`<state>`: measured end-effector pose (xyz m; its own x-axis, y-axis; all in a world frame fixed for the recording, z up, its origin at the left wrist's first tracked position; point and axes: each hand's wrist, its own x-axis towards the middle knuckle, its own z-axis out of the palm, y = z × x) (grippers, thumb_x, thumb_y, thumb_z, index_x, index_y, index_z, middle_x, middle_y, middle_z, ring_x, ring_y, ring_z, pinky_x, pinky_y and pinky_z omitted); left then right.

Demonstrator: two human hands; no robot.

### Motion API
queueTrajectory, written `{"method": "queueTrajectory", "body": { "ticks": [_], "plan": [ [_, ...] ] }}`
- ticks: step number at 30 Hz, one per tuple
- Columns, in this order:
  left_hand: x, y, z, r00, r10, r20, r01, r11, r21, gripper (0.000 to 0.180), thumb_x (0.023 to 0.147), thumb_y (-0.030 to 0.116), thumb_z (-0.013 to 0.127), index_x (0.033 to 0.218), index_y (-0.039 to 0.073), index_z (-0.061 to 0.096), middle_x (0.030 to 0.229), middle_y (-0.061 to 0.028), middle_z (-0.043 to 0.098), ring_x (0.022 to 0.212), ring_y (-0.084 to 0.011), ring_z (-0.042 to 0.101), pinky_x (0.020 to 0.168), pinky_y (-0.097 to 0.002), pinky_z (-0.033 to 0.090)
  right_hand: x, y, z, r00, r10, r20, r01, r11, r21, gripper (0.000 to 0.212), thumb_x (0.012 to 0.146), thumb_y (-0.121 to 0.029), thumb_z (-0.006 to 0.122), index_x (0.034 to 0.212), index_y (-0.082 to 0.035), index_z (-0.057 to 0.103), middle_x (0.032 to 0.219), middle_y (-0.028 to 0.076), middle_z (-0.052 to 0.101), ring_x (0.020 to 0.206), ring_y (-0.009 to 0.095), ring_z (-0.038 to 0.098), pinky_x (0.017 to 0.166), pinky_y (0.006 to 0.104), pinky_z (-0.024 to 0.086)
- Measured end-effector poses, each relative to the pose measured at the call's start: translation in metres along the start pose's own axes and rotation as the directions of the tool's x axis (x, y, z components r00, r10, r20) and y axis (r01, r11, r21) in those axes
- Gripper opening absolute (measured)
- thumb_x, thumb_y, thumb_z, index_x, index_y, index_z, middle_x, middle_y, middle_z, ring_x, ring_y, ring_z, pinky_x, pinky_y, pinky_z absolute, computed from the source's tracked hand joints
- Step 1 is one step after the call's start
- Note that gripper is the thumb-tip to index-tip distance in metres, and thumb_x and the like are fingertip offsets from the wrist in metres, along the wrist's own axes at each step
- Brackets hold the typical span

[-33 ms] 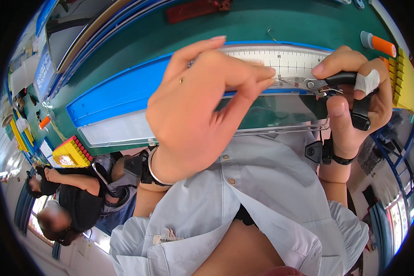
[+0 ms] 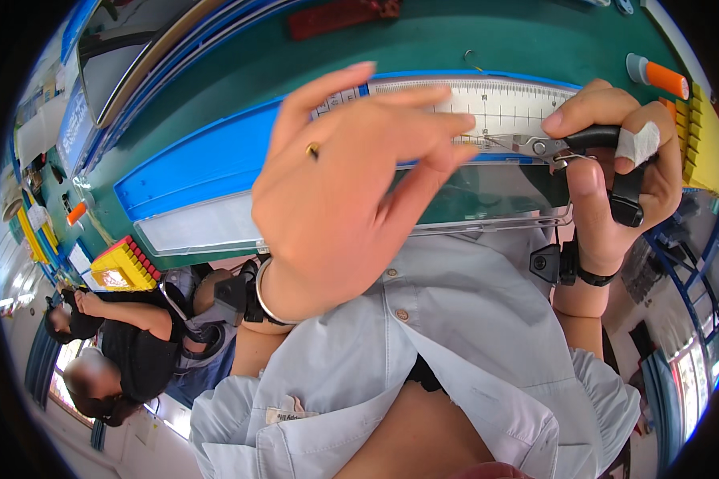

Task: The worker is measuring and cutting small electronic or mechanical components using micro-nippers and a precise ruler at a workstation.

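Observation:
In my right hand [image 2: 655, 188], a small pair of pliers [image 2: 540, 147] with silver jaws and black handles is gripped, the jaws pointing left. A white bandage wraps one of that hand's fingers. My left hand [image 2: 335, 191] hovers just left of the jaws, thumb and index fingertips slightly apart and the other fingers stretched out, a little blurred. A very fine strand [image 2: 491, 141] shows between the jaws and those fingertips. Beneath lies a white ruler [image 2: 503, 100] in a long blue case [image 2: 192, 176], partly hidden by my left hand.
The case's clear lid [image 2: 200, 231] lies along its near side. A tiny curved wire [image 2: 470, 56] rests on the green table [image 2: 447, 40]. An orange spool [image 2: 665, 78] and yellow rack [image 2: 709, 136] stand at right. A dark red object [image 2: 335, 17] lies far off. Another person [image 2: 140, 335] sits at left.
My left hand has shifted slightly left, and its pinched thumb and index finger have parted while another finger straightens. The right hand and pliers look the same.

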<state>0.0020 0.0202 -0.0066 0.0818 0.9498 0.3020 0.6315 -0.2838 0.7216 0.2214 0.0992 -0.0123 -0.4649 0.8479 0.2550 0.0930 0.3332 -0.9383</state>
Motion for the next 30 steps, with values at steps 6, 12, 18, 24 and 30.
{"method": "queueTrajectory", "body": {
  "ticks": [6,12,18,24,30],
  "plan": [
    [-0.013,0.004,-0.017,0.976,-0.012,0.216,-0.047,0.962,0.269,0.05,0.073,0.044,0.08,0.114,0.016,0.074,0.14,-0.0147,0.061,0.133,-0.0431,0.049,0.109,-0.0479,0.04,0.002,0.002,0.0,0.997,-0.072,0.017,0.073,0.993,-0.089,0.032,0.086,0.006,0.065,0.088,-0.01,0.038,0.088,0.022,0.07,0.072,0.016,0.051,0.066,0.0289,0.042],
    [-0.023,0.01,-0.011,0.95,-0.125,0.284,-0.002,0.913,0.407,0.062,0.074,0.059,0.066,0.126,0.025,0.075,0.15,-0.0112,0.053,0.142,-0.0426,0.035,0.115,-0.0476,0.03,0.001,0.0,0.005,0.999,-0.03,-0.015,0.029,0.993,-0.112,0.032,0.085,0.009,0.063,0.088,-0.01,0.037,0.086,0.021,0.07,0.071,0.015,0.05,0.065,0.0272,0.04],
    [-0.024,0.008,-0.009,0.953,-0.116,0.279,-0.013,0.906,0.423,0.062,0.073,0.058,0.066,0.127,0.028,0.074,0.151,-0.0098,0.053,0.143,-0.0423,0.035,0.114,-0.0468,0.03,0.001,0.003,0.007,0.999,-0.045,-0.03,0.041,0.994,-0.098,0.032,0.086,0.01,0.062,0.087,-0.01,0.037,0.085,0.021,0.069,0.071,0.014,0.049,0.062,0.0253,0.039],
    [-0.023,0.008,-0.008,0.954,-0.1,0.283,-0.033,0.903,0.429,0.058,0.076,0.057,0.066,0.127,0.029,0.074,0.151,-0.0101,0.053,0.142,-0.0418,0.035,0.114,-0.0464,0.031,0.0,0.002,0.004,0.999,-0.048,-0.025,0.045,0.994,-0.1,0.032,0.086,0.01,0.062,0.087,-0.01,0.037,0.085,0.021,0.069,0.07,0.014,0.048,0.063,0.0255,0.039],
    [-0.024,0.005,-0.008,0.958,-0.077,0.275,-0.053,0.898,0.436,0.054,0.081,0.056,0.066,0.126,0.027,0.075,0.15,-0.0113,0.054,0.143,-0.0413,0.036,0.113,-0.0459,0.032,0.001,0.001,0.005,0.996,-0.081,0.022,0.084,0.987,-0.138,0.032,0.086,0.01,0.062,0.086,-0.01,0.037,0.086,0.021,0.069,0.07,0.014,0.048,0.063,0.026,0.039]
  ]
}}
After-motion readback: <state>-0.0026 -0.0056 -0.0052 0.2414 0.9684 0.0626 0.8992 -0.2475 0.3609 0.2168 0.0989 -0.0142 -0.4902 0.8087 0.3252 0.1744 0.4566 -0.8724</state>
